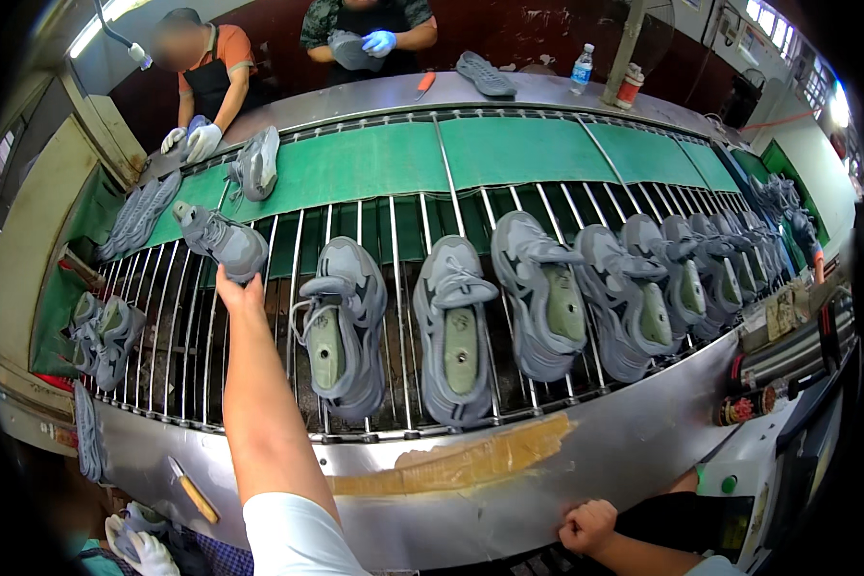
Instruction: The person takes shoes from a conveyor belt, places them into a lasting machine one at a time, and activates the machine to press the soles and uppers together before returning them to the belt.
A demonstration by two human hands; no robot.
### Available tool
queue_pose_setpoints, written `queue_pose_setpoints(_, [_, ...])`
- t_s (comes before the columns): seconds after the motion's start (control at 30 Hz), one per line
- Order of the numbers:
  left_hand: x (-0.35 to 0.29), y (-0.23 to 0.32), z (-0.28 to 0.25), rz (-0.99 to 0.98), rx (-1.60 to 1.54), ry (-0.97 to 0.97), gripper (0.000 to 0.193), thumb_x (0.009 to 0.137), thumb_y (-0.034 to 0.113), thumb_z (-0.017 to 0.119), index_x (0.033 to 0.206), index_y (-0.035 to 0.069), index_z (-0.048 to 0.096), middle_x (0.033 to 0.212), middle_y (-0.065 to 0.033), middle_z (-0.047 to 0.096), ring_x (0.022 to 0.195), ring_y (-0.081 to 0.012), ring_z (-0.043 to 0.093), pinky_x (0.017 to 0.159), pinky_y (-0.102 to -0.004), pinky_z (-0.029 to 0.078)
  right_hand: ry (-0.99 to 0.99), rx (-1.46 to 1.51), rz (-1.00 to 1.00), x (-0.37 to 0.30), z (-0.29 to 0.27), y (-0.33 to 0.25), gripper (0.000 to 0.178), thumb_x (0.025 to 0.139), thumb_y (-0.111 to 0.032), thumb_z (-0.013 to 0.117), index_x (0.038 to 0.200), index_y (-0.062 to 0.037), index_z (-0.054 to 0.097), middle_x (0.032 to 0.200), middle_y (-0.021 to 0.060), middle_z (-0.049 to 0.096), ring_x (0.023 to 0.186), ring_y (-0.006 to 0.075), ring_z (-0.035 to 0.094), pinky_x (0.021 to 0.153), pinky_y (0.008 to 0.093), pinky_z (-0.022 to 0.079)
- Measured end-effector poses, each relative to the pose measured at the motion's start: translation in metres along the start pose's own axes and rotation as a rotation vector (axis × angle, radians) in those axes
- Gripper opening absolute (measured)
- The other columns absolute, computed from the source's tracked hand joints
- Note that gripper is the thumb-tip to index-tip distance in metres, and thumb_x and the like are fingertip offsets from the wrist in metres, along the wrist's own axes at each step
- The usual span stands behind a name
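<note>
1. Fingers of the left hand (pixel 242 296) grip a gray shoe (pixel 228 243) by its near end above metal rods (pixel 399 307), probably for steady support.
2. Right hand (pixel 590 526): curled (seemingly empty) at the bench (pixel 451 514).

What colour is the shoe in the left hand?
Grey. The held shoe shows best in the head view, the only one here.
</note>
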State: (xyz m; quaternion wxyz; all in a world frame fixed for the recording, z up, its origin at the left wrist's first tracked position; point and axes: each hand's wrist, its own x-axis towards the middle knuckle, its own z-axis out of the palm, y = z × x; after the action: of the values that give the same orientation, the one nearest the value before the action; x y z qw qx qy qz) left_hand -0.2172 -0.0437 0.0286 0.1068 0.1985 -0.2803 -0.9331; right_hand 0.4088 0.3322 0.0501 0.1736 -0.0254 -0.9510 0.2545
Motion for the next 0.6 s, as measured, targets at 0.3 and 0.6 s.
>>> queue_pose_setpoints(0.3, [0.077,-0.044,-0.014,0.103,0.000,0.003,0.068,0.079,0.025,0.075,0.135,0.007,0.041,0.133,-0.0125,0.050,0.117,-0.0316,0.051,0.098,-0.0501,0.044,-0.019,-0.062,0.058,-0.011,0.000,-0.004,0.011,0.062,-0.012,0.062,0.057,-0.0126,0.052,0.056,0.0075,0.051,0.050,0.0302,0.050,0.048,0.0392,0.040])
queue_pose_setpoints(0.6, [-0.091,0.064,-0.039,-0.205,0.077,0.067,0.054,0.081,0.024,0.071,0.127,0.008,0.049,0.129,-0.0140,0.052,0.113,-0.0340,0.054,0.094,-0.0506,0.048,0.092,-0.102,-0.052,-0.029,0.011,0.006,0.015,0.057,-0.012,0.058,0.053,-0.0145,0.044,0.053,0.0040,0.044,0.050,0.0260,0.046,0.049,0.0364,0.037])
